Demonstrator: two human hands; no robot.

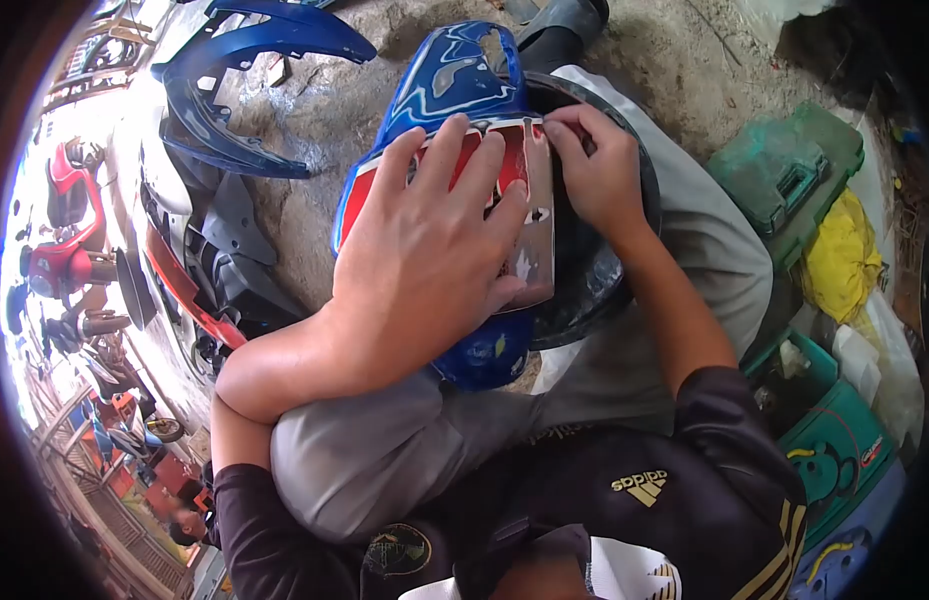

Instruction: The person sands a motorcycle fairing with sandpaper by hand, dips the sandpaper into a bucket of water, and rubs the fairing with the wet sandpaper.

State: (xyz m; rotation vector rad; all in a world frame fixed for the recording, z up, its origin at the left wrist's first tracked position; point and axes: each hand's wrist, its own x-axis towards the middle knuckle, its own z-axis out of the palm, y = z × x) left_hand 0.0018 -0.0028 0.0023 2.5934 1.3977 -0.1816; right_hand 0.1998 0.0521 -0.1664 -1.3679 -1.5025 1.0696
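Note:
A glossy blue motorcycle fairing panel with white line graphics lies between my legs. Over its middle lies a red sheet with a greyish, see-through strip along its right side; it looks like a decal. My left hand rests flat on this sheet, fingers spread and thumb toward the right edge. At the sheet's top right corner, my right hand is bent, with thumb and forefinger pinching the edge. Below the sheet shows the rounded blue lower end of the panel.
A round black tub sits under the panel. Blue fairing parts and dark plastic pieces lie at left. At right are a green tool case, a yellow bag and a teal box. Motorcycles and a person stand far left.

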